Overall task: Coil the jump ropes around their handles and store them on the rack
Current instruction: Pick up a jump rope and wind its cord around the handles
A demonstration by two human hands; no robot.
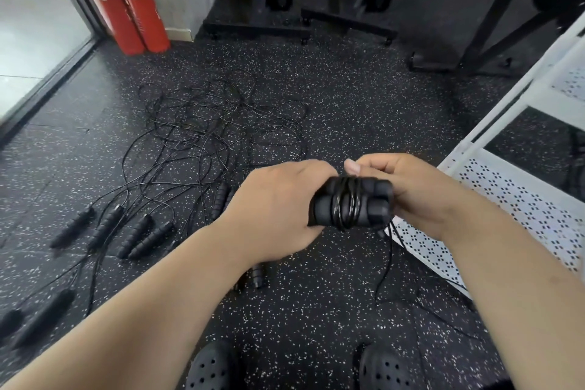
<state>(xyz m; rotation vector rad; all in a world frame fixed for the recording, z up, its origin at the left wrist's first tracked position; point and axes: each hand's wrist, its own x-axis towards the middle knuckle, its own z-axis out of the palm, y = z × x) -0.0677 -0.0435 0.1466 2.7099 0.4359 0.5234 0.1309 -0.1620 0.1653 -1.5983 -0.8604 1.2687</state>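
Two black foam jump-rope handles (351,201) lie side by side in my hands, with several turns of thin black rope around their middle. My left hand (278,209) grips the handles' left end. My right hand (408,187) holds the right end, its fingers curled and the thumb tip up near the coil. The loose rope tail (391,260) hangs down from the handles to the floor. More jump ropes (202,130) lie in a tangle on the floor ahead, their black handles (136,234) spread at the left. The white perforated rack (512,199) stands at the right.
Two red fire extinguishers (126,0) stand at the back left beside a glass door. Black equipment stands (304,22) line the back wall. My black clogs (215,367) show at the bottom on the speckled rubber floor.
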